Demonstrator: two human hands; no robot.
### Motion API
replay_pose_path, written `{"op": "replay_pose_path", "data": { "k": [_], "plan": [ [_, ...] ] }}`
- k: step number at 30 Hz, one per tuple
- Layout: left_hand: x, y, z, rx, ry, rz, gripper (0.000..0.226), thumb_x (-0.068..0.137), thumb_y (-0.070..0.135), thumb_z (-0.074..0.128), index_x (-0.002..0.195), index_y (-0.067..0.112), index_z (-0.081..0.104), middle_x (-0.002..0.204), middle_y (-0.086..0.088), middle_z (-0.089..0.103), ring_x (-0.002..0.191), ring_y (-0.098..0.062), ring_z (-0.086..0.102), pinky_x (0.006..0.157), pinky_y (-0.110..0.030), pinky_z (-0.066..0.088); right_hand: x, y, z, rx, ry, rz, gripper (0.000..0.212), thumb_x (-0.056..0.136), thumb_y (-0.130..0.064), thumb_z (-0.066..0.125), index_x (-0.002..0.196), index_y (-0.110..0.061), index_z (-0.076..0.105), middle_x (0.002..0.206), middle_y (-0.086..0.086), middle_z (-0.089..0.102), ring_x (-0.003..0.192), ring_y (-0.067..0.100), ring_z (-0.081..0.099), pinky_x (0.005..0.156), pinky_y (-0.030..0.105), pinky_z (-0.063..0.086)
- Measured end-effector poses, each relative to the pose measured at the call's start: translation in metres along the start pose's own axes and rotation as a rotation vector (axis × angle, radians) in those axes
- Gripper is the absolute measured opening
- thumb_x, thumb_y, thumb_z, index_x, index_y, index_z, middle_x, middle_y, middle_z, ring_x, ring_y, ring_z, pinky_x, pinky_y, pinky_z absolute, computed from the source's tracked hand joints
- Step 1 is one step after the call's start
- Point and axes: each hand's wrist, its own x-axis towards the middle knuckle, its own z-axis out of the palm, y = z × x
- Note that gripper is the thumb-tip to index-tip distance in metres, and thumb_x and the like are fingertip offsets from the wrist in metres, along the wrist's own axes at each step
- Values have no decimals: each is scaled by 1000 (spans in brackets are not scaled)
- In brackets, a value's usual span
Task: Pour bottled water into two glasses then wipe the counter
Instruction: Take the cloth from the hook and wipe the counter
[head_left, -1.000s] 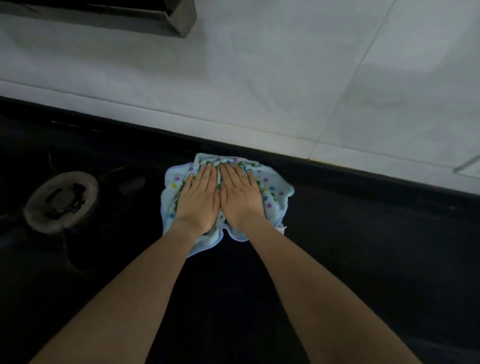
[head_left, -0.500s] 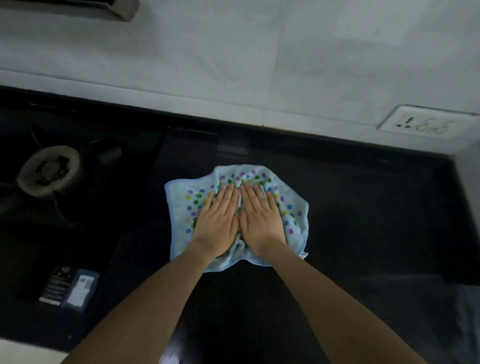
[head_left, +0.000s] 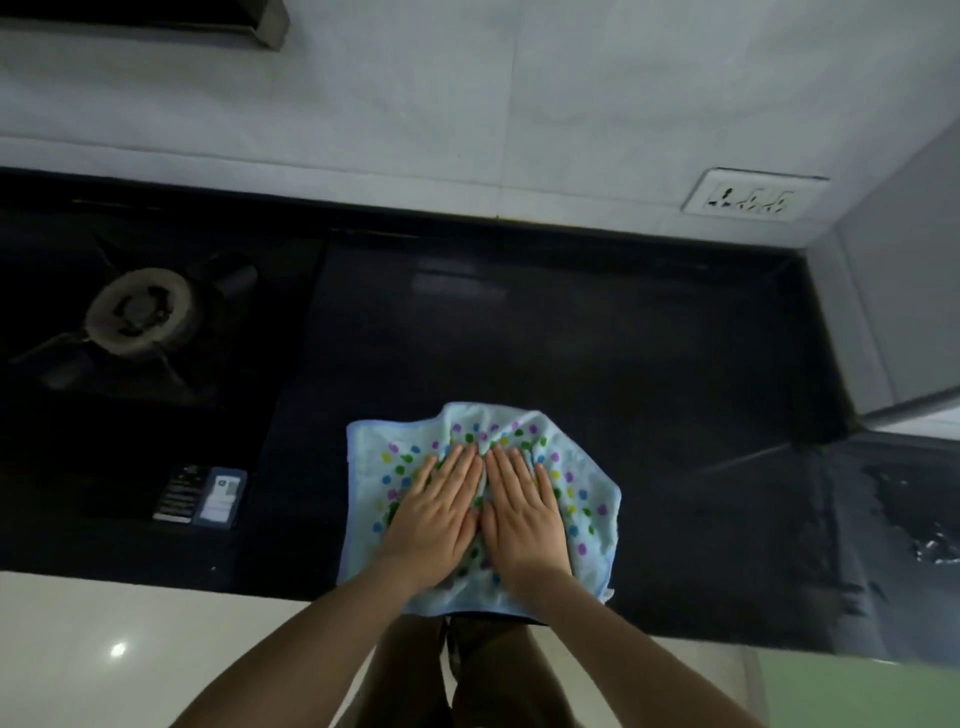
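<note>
A light blue cloth with coloured dots (head_left: 582, 499) lies spread on the black counter (head_left: 597, 353), close to its front edge. My left hand (head_left: 434, 519) and my right hand (head_left: 524, 517) press flat on the cloth side by side, fingers straight and pointing toward the wall. No bottle or glasses are in view.
A gas burner (head_left: 137, 312) sits on the dark stove at the left, with a label sticker (head_left: 202, 493) near its front. A wall socket (head_left: 750, 196) is at the back right. A wet patch (head_left: 930, 525) shines on the counter at the far right. A grey wall (head_left: 904, 312) closes the right side.
Both hands have dragged the cloth from the back wall toward the counter's front edge. The view has pulled back, so the floor and front edge now show.
</note>
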Motion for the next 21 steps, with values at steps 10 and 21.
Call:
{"op": "replay_pose_path", "data": {
  "k": [10, 21],
  "plan": [
    [27, -45, -43, -322, -43, 136, 34, 93, 24, 52, 124, 13, 57, 127, -1, 52, 114, -19, 52, 95, -30, 42, 11, -1, -40, 236, 34, 122, 47, 98, -28, 45, 143, -15, 43, 147, 4, 45, 135, 23, 40, 110, 35, 28],
    [76, -51, -50, -296, -95, -1, 40, 96, 33, 53, 132, 17, 51, 118, 0, 49, 109, -20, 48, 90, -34, 44, 46, -4, -47, 180, 22, 336, 50, 101, -33, 41, 148, -20, 33, 143, 2, 39, 126, 23, 36, 102, 36, 36]
  ]
}}
